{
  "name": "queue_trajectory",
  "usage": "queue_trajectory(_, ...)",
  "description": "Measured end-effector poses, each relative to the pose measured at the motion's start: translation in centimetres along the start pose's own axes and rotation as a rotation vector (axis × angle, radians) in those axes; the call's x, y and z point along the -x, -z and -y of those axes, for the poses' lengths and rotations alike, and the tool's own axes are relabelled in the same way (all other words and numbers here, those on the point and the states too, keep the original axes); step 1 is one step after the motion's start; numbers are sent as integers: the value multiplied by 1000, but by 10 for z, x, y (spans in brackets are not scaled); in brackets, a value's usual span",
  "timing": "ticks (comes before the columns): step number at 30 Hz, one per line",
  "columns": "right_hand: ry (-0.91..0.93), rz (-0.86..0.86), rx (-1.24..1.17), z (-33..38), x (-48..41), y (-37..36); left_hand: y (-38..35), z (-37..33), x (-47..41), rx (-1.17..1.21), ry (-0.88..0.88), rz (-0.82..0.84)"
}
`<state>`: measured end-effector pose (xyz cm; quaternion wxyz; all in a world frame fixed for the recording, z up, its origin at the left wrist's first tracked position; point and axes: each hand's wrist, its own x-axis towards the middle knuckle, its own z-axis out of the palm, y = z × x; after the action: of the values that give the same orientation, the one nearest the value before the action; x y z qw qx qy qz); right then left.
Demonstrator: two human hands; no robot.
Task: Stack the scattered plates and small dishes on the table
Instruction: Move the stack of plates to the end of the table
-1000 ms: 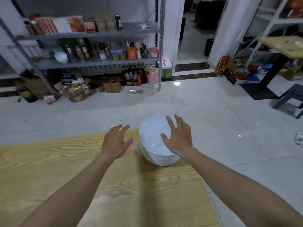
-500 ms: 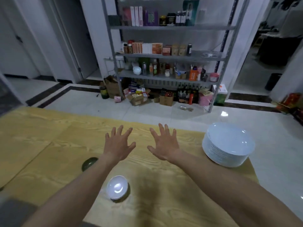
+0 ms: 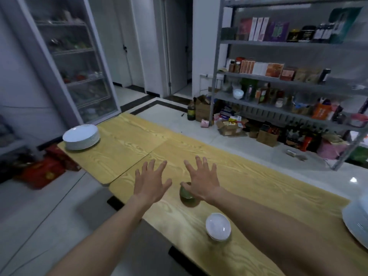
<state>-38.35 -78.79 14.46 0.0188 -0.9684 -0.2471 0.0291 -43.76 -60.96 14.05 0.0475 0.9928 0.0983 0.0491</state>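
My left hand and my right hand hover over the wooden table with fingers spread, holding nothing. A small dark green dish sits just under the right hand's thumb side, partly hidden by it; whether they touch is unclear. Nearer to me stands a small white dish, between my forearms. A stack of white plates rests on the far left table end. The edge of another white plate stack shows at the right border.
A second table section joins at the left. Metal shelving with boxes and bottles stands behind on the right, cartons on the floor beneath. A glass-door cabinet stands at the left, red boxes on the floor.
My view has swung left: the right plate stack slid to the frame's edge and the left stack came into sight. Both hands left the right stack and now hover open near the green dish.
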Motion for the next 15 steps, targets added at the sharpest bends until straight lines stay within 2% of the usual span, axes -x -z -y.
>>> queue_trajectory(8,129,-12,2,97,-100,-14,3,114,-38,-2,152,-18)
queue_trajectory(15,220,19,-64,189,-215,-24,8,228,-107,-23,250,-7)
